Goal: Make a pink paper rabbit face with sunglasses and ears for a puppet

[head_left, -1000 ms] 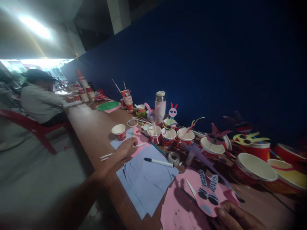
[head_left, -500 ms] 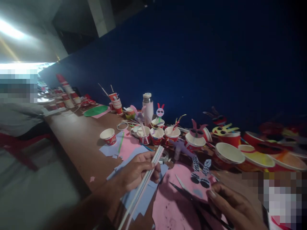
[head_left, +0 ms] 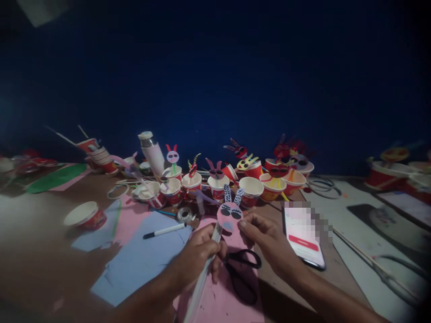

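A bundle of thin white sticks point(head_left: 198, 287) is gripped by my left hand point(head_left: 204, 251), its top end near the paper face. My right hand point(head_left: 259, 229) pinches the right edge of a pink paper bunny face point(head_left: 230, 217) with black eye patches and black-and-white ears. Beneath my hands lies pink paper point(head_left: 232, 296). Black-handled scissors point(head_left: 244, 264) rest on it, their blades partly hidden by my left hand. Blue paper point(head_left: 138, 255) with a marker point(head_left: 164, 231) on it is to the left.
Paper cups point(head_left: 251, 190), several with paper faces, line the back. A pink flask point(head_left: 153, 154) stands behind them, a tape roll point(head_left: 185, 215) in front. Left are a tilted-looking cup point(head_left: 92, 217) and green paper point(head_left: 57, 177). A phone point(head_left: 303, 242) lies right.
The view has swung right, bringing the phone into sight. The bunny face and the tops of the sticks are now close together. The scissors now lie between my hands, below the face.
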`<state>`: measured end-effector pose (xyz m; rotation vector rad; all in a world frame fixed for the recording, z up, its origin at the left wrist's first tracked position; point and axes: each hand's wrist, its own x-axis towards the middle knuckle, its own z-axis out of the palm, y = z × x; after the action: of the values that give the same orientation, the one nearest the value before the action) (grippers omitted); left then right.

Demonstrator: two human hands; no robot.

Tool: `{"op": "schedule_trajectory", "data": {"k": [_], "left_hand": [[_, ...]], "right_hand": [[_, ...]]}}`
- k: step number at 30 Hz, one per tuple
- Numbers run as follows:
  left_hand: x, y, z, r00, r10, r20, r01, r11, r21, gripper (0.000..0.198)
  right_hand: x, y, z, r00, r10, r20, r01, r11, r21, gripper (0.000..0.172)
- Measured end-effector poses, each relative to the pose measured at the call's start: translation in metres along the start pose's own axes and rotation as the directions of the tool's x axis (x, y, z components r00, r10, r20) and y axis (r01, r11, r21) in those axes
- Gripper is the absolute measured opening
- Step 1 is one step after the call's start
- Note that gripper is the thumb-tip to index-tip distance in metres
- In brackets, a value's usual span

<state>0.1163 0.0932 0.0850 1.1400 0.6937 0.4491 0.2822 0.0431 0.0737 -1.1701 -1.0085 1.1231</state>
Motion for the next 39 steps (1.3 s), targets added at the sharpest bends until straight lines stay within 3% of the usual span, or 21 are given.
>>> {"op": "schedule_trajectory", "data": {"k": [2,7,14,20,29,39], "left_hand": [[0.000,0.000,0.003,1.000,-0.026,-0.010,0.025,0.999,-0.034,0.003],[0.002,-0.002,0.006,0.995,-0.097,0.005,0.097,0.987,-0.131,0.008],[0.005,-0.008,0.009,0.995,-0.086,0.060,0.096,0.976,-0.198,0.018],[0.006,-0.012,0.009,0.995,-0.051,0.086,0.067,0.979,-0.191,0.019],[0.006,-0.008,0.012,0.992,-0.121,0.016,0.122,0.975,-0.186,0.026],[0.008,-0.013,0.010,0.995,-0.095,0.007,0.094,0.977,-0.189,0.027]], "right_hand": [[0.002,0.000,-0.002,1.000,-0.018,-0.016,0.019,1.000,0.022,0.031],[0.004,0.000,-0.004,0.998,0.001,-0.067,0.005,0.996,0.084,0.029],[-0.001,0.001,0.003,0.998,0.041,-0.050,-0.037,0.996,0.082,0.031],[-0.002,-0.001,0.008,0.994,0.064,-0.085,-0.059,0.996,0.062,0.032],[-0.005,0.001,0.011,0.994,0.094,-0.054,-0.090,0.993,0.080,0.033],[-0.004,0.003,0.009,0.992,0.105,-0.067,-0.100,0.992,0.072,0.035]]}}
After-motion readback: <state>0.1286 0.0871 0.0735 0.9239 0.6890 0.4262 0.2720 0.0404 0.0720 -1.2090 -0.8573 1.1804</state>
